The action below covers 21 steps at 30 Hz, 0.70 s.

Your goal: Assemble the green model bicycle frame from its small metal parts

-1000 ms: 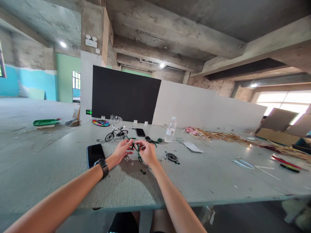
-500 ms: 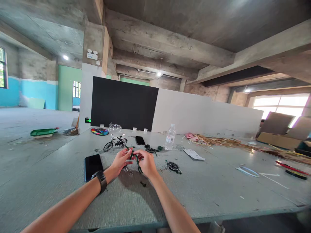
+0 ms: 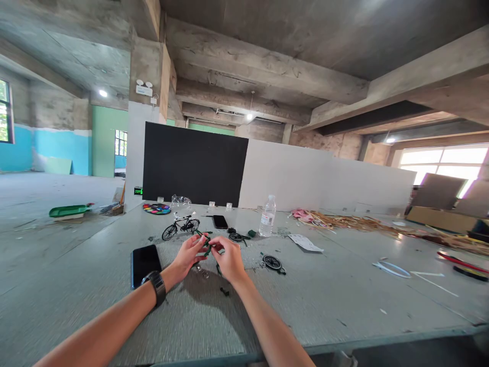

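My left hand (image 3: 190, 253) is closed on a thin dark green model bicycle frame part (image 3: 208, 248), held just above the table. From the right, my right hand (image 3: 229, 259) pinches the same part, its fingertips close to the left ones. The fingers cover much of the part. Just beyond stands a small black model bicycle (image 3: 179, 227), upright on its wheels. To the right lies a loose spoked wheel (image 3: 272, 262), with another small wheel (image 3: 236, 237) farther back. A little black piece (image 3: 224, 291) rests in front of the hands.
A large phone (image 3: 145, 266) lies left of my wrist, a smaller phone (image 3: 220, 221) farther back. Beyond the hands stand a water bottle (image 3: 268, 217) and a colourful palette (image 3: 156, 209). A paper sheet (image 3: 305, 243) and piled strips (image 3: 344, 224) lie rightward.
The green frame part has turned between my fingers; its long end no longer hangs as plainly below them. My right hand has shifted slightly. The things on the table stay put.
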{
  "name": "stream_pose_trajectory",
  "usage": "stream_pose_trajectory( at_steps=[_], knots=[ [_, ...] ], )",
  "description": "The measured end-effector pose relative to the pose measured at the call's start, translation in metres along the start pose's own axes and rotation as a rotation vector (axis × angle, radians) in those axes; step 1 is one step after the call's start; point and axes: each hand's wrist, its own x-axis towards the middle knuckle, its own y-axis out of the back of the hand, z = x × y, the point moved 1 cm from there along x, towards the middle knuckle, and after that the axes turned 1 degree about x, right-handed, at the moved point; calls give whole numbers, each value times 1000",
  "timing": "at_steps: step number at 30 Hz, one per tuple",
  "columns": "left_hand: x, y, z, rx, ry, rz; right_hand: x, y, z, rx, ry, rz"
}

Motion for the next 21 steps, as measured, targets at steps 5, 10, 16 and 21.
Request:
stream_pose_trajectory(
  at_steps=[5, 10, 16, 21],
  knots=[
    [-1, -2, 1, -11, -9, -20, 0, 2, 2, -11, 9, -11],
    [1, -5, 5, -18, -40, -16, 7, 10, -6, -21, 21, -31],
    [2, -9, 17, 18, -77, 4, 20, 15, -9, 128, -9, -73],
    [-2, -16, 23, 81, -116, -40, 16, 23, -6, 138, 82, -42]
  ],
)
